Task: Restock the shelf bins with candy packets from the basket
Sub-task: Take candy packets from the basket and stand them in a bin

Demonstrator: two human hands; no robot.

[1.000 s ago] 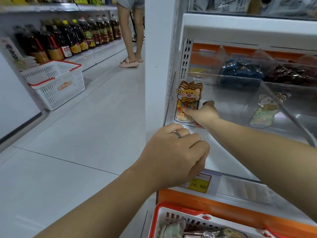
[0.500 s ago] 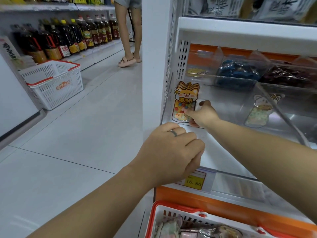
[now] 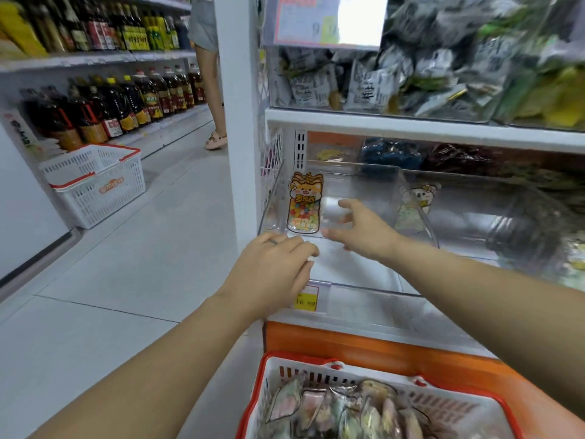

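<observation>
An orange cat-printed candy packet (image 3: 303, 204) stands upright at the left end of the clear shelf bin (image 3: 364, 280). My right hand (image 3: 364, 228) hovers inside the bin just right of the packet, fingers spread, holding nothing. My left hand (image 3: 272, 267) rests with curled fingers on the bin's front left edge. A second, pale packet (image 3: 414, 204) stands in the neighbouring compartment to the right. The red-rimmed white basket (image 3: 316, 364) below holds several candy packets (image 3: 342, 410).
A white shelf post (image 3: 240, 122) rises left of the bin. A yellow price tag (image 3: 306, 301) sits under my left hand. Another white basket (image 3: 95, 185) stands on the aisle floor at left, below bottle shelves. A person (image 3: 209, 74) stands farther down the aisle.
My right hand has let go of the cat packet and drawn back to the right with fingers spread. The packet stays upright. The view has tilted up, showing the shelf above.
</observation>
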